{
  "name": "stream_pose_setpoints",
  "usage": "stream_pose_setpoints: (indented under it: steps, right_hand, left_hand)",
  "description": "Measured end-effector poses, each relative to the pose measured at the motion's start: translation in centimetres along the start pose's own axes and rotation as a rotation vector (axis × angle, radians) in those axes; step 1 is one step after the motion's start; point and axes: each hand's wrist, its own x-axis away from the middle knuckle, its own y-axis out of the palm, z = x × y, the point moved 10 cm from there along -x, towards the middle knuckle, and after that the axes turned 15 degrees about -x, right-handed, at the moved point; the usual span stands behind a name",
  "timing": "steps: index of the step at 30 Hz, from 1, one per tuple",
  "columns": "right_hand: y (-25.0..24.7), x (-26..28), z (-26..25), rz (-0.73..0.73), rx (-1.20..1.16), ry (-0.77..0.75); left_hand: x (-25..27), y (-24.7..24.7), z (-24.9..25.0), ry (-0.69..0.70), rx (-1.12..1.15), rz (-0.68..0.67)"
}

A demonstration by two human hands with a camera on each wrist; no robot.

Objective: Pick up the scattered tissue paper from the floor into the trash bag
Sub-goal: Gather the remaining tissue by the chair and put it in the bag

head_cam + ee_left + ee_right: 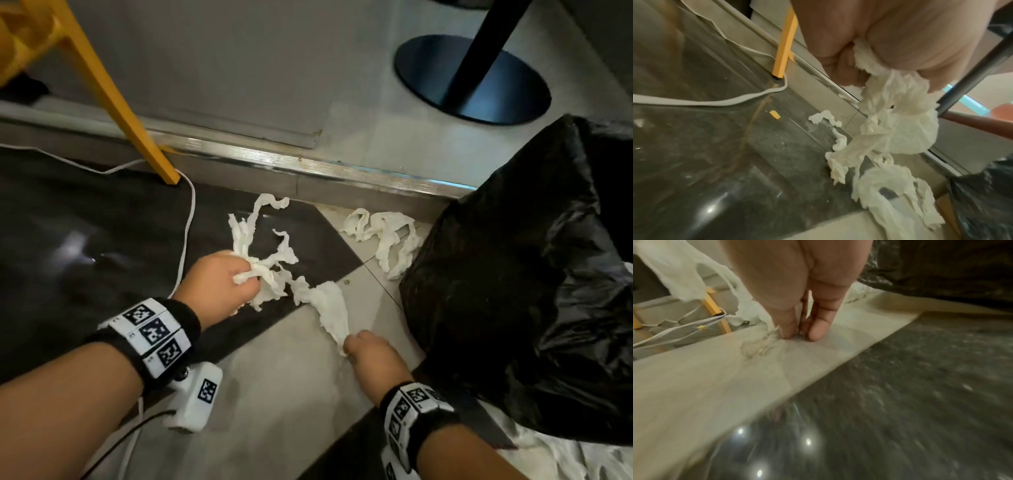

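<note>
Left hand (219, 281) was fisted round a bunch of tissue (270, 270), fingers curled tight on it; the left wrist view showed the paper bulging out below the fist. From that fist the tissue ran as one ragged strip down and to the right, ending at the right hand (368, 349). The right hand's fingertips (789, 332) were down on the pale floor tile (274, 394), thumb and forefinger closed together at the strip's tail. Judged a pinch, though blur hid the paper between the tips in the right wrist view.

So the strip's long axis lay hand to hand, slack in the middle, with loose tails trailing beyond the left fist.

The bag (513, 291) stood just right of the right hand, mouth not clearly seen. The right hand was much the nearer to it; the left had the strip's length to cross.

A second clump (383, 236) lay untouched beyond the right hand, against the bag's near side, closer to the right than the left.

Judgement: gathering was partway done. The coming move likely turns on bringing the left bunch rightward along the strip toward the bag; thin paper could tear if the hands pulled apart.
</note>
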Motion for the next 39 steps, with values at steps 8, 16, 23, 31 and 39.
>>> stream_pose_setpoints:
  steps: [8, 16, 23, 31, 39]
  right_hand:
    - [-8.6, -2.1, -3.9, 0.392, -0.481, -0.071]
    - [0.4, -7.9, -10.8, -0.082, -0.019, -0.148]
    - [0.7, -8.2, -14.3, 0.075, 0.138, -0.419]
    - [2.9, -10.6, -15.7, -0.154, 0.258, -0.339]
    - [0.1, -10.9, -15.5, -0.003, 0.081, -0.377]
  left_hand:
    - [3.2, -2.8, -6.1, -0.187, 0.056, 0.088]
    - [5.5, -4.0, -6.7, -0.179, 0.009, 0.073]
    - [7.2, -3.2, -7.8, -0.172, -0.009, 0.018]
    - [7.5, -3.6, -8.8, -0.188, -0.045, -0.012]
    - [8.6, -3.8, -10.3, -0.2, -0.042, -0.023]
